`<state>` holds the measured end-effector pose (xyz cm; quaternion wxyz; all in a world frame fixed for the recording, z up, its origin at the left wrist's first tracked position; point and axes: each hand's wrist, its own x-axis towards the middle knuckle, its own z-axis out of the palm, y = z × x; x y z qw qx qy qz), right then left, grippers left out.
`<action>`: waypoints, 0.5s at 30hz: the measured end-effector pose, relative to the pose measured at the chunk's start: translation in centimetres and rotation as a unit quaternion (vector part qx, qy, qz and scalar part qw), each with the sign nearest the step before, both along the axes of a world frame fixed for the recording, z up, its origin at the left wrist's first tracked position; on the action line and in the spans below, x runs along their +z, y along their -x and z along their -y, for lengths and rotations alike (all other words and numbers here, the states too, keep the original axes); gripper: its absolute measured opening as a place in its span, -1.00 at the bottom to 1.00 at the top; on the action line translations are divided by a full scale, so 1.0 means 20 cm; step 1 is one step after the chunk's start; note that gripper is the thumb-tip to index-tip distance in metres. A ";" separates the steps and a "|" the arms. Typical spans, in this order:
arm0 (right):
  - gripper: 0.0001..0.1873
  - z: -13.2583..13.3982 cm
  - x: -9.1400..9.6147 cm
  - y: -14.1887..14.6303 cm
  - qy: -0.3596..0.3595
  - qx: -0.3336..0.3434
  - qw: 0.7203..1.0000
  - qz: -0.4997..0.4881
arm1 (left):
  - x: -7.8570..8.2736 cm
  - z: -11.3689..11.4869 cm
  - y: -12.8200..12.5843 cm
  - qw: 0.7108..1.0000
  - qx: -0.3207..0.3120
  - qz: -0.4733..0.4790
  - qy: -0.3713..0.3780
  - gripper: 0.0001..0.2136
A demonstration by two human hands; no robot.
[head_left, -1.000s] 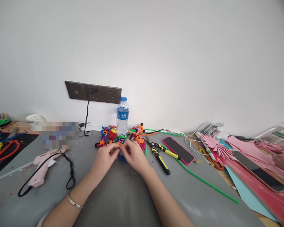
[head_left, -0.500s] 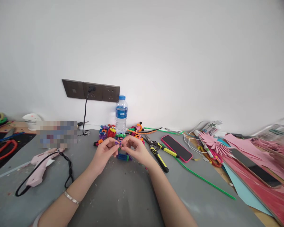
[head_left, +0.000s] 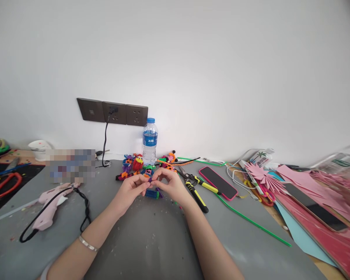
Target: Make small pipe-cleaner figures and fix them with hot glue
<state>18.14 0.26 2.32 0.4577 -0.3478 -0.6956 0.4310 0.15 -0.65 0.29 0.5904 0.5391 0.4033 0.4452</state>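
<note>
My left hand (head_left: 134, 187) and my right hand (head_left: 168, 182) meet over the grey table mat (head_left: 146, 241). Between their pinched fingertips is a small piece of purple pipe cleaner (head_left: 149, 180), mostly hidden by the fingers. Just below the hands lies a blue and green fuzzy piece (head_left: 152, 193), with a purple strip beside it. Behind the fingers stands a fuzzy figure with a green top (head_left: 148, 170). More pipe-cleaner figures (head_left: 138, 161) in red, purple and orange cluster around it. To the right of my right hand are yellow-and-black pliers (head_left: 196, 196).
A water bottle (head_left: 150, 142) stands by the wall behind the figures. At left lies a pink glue gun (head_left: 49, 210) with a black cord. A pink-cased phone (head_left: 218, 182), a long green pipe cleaner (head_left: 253, 221), another phone (head_left: 315, 206) and pink paper (head_left: 297, 179) lie to the right.
My fingertips have drawn closer together around the purple piece, and my right hand has shifted slightly. The things on the table stay where they were.
</note>
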 end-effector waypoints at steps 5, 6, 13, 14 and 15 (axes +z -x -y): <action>-0.81 0.00 -0.01 -0.01 0.031 0.023 0.999 -0.034 | 0.02 0.00 0.00 1.000 -0.012 -0.024 -0.014 -0.78; -0.80 0.00 -0.01 -0.01 0.033 0.022 0.999 -0.031 | 0.02 0.00 0.00 0.999 -0.013 -0.032 -0.019 -0.77; -0.79 -0.01 -0.01 0.00 0.031 -0.006 0.999 -0.016 | 0.03 0.00 -0.01 0.997 0.027 -0.055 -0.043 -0.75; -0.80 -0.01 -0.01 0.00 0.034 -0.008 0.999 -0.016 | 0.03 0.00 -0.01 0.997 0.031 -0.058 -0.047 -0.75; -0.80 0.00 0.00 0.00 0.037 -0.010 0.999 -0.015 | 0.02 0.00 -0.01 0.996 0.035 -0.063 -0.052 -0.75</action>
